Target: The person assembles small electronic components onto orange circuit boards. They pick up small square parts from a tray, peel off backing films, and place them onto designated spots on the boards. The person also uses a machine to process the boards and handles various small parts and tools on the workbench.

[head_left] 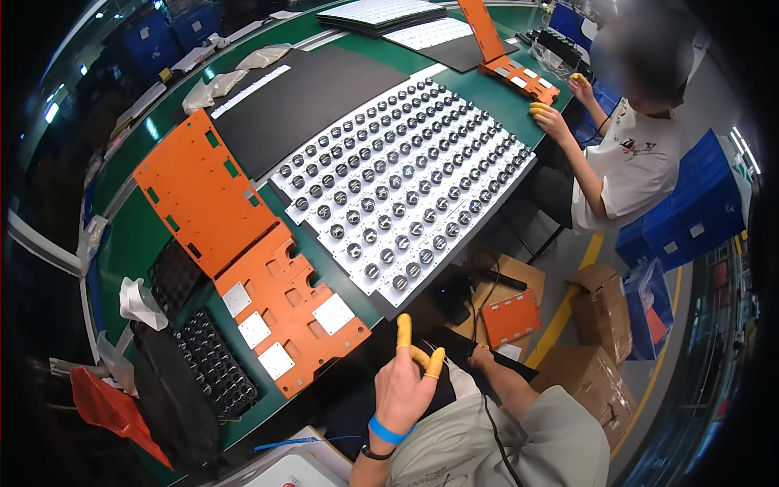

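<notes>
My left hand [403, 392], with yellow finger cots and a blue wristband, is raised by the bench's near edge. It holds nothing, and its fingers are apart. My right hand [482, 358] is low beside my lap, its fingers mostly hidden. An orange hinged fixture [284, 304] lies unfolded to the left of my left hand. Several white square plates [333, 314] sit in its near half; its lid [199, 188] leans back. Beyond my left hand, a black board [395, 310] carries white strips [323, 235] with rows of round black lens-like parts [368, 204].
A black tray of round parts [215, 361] lies left of the fixture on the green bench [122, 235]. Across the bench, a co-worker [629, 154] handles another orange fixture [519, 79]. Cardboard boxes [592, 394] and blue bins [690, 207] stand at right.
</notes>
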`<action>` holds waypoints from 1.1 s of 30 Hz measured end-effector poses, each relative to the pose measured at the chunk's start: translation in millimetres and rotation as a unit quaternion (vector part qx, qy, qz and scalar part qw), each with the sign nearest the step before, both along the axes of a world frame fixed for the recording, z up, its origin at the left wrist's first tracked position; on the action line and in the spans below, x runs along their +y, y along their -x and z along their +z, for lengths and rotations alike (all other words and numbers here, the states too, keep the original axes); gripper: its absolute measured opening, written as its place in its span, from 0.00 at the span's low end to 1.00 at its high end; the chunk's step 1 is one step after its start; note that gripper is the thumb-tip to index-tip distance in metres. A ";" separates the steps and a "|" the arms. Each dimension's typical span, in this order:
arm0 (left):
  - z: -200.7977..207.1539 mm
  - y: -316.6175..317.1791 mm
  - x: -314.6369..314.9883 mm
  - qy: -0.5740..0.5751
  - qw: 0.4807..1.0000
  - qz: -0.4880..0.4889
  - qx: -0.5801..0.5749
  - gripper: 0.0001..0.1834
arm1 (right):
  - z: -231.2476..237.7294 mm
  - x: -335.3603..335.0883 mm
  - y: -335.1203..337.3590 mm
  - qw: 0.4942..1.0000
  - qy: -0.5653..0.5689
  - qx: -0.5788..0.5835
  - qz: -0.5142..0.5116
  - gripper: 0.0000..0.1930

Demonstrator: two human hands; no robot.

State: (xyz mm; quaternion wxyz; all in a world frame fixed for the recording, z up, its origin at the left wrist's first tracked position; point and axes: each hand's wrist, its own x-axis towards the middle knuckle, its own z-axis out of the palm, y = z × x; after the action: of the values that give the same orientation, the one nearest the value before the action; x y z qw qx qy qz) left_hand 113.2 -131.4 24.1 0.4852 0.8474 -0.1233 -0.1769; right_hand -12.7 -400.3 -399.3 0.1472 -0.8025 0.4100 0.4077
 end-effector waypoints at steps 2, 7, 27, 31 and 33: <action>1.8 -0.3 2.0 -0.016 0.999 0.043 -0.009 0.40 | -0.9 0.1 1.8 1.000 -0.001 -0.006 0.006 0.35; -41.0 0.7 -6.7 -0.035 0.991 0.095 -0.086 0.39 | -2.8 4.6 5.5 1.000 0.015 -0.020 -0.004 0.35; -50.6 3.7 -12.2 0.008 0.987 0.135 -0.087 0.19 | 2.0 10.1 2.6 1.000 -0.005 -0.017 -0.001 0.42; -49.1 5.3 -16.2 0.074 0.980 0.155 -0.105 0.13 | -10.3 3.8 13.7 1.000 0.013 -0.027 0.003 0.40; -65.0 12.6 -5.8 0.080 0.980 0.125 -0.130 0.10 | -9.7 3.2 12.8 1.000 0.005 -0.019 0.024 0.41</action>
State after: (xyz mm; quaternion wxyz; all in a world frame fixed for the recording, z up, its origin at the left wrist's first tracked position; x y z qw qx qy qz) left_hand 100.6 -137.2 -40.9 0.5496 0.8303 -0.0925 0.0071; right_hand -25.5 -397.1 -409.0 0.1416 -0.8204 0.3899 0.3936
